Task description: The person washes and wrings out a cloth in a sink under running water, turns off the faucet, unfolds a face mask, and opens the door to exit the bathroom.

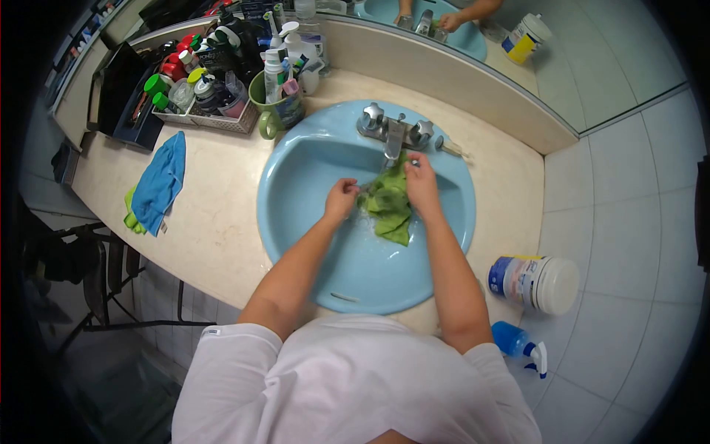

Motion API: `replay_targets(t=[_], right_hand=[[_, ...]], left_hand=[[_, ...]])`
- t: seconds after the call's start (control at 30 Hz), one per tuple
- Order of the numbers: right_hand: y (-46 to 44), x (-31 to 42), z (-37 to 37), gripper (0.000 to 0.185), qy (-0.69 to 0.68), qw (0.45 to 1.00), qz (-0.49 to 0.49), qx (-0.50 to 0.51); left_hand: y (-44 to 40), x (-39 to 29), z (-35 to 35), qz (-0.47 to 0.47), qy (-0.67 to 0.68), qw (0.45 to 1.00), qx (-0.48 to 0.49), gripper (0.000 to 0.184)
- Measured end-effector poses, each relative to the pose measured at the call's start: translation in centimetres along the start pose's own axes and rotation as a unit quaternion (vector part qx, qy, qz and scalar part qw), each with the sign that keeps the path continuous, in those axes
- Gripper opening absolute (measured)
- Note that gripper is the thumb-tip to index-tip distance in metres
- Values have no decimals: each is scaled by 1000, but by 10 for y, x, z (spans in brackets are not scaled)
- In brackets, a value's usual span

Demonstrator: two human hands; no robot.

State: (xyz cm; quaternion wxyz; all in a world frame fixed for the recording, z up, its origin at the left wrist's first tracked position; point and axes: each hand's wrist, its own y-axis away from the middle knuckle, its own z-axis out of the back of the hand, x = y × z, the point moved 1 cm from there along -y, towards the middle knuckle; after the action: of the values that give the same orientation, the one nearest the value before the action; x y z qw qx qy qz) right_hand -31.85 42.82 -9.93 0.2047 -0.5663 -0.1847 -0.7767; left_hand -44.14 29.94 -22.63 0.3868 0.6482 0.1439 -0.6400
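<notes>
A wet green cloth [389,203] hangs under the running faucet [394,137], inside the light blue sink basin [296,192]. My right hand [421,185] is closed on the cloth's upper right edge, just below the faucet. My left hand [342,198] has its fingers curled together at the cloth's left edge, pinching it there. Water runs over the cloth and splashes beneath it. The lower corner of the cloth dangles over the basin floor.
A blue cloth [164,181] lies over a green cloth [132,211] on the left counter. Bottles crowd a basket [222,122] beside a green mug [268,122]. A white tub [536,283] and a blue spray bottle [518,344] stand at right. A mirror [592,66] runs behind.
</notes>
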Motion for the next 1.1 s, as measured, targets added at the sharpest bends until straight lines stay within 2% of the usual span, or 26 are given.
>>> replay_targets(t=[0.07,0.1,0.17,0.23,0.27,0.37,0.4,0.47,0.5,0.57,0.6,0.7,0.73,0.77,0.8,0.87,0.9,0.93,1.03,1.1], right_hand=[[3,-4,-5,11,24,1000,8,-9],[6,4,-1,10,-6,1000,4,-19],[16,35,16,9,-64,997,-7,-37],[18,45,31,9,-65,998,-5,-13],[20,53,37,9,-66,998,-3,-2],[36,105,49,8,-172,984,16,31],[36,107,47,9,-218,975,1,34],[35,111,45,9,-309,950,-27,37],[33,106,45,10,-295,955,-29,31],[27,84,45,11,-267,963,-31,19],[24,72,48,11,-186,982,-20,-1],[22,30,57,10,32,998,19,-45],[22,20,58,9,86,994,39,-49],[23,9,59,9,141,987,60,-53],[26,5,58,13,182,982,47,-14],[31,-6,50,23,314,947,-9,68],[35,-8,45,28,377,919,-38,108],[45,7,37,44,473,872,-47,118],[44,-6,17,47,443,878,166,65],[31,-32,2,43,207,963,141,97]], left_hand=[[5,-9,-12,-32,-8,998,49,23],[9,-20,-18,-49,-11,996,73,24],[13,-46,-23,62,78,983,155,23],[11,-63,-26,150,160,950,220,23],[8,-70,-27,136,140,952,234,26],[-24,-56,-35,119,32,972,198,32],[-18,-70,-33,169,-11,960,225,42],[-12,-69,-32,266,30,910,318,45],[-9,-70,-31,311,48,877,362,46],[12,-87,-26,260,27,899,350,47],[18,-92,-24,237,17,909,343,47],[12,-91,-7,180,129,925,308,45],[6,-89,-4,158,225,907,319,44],[2,-85,-1,159,215,906,327,43],[2,-89,2,159,205,905,336,43],[4,-96,5,172,172,906,347,47],[6,-94,4,148,157,909,355,50],[10,-91,3,124,141,912,364,53],[17,-88,-6,77,114,914,381,63],[21,-88,-10,47,83,925,368,63]])
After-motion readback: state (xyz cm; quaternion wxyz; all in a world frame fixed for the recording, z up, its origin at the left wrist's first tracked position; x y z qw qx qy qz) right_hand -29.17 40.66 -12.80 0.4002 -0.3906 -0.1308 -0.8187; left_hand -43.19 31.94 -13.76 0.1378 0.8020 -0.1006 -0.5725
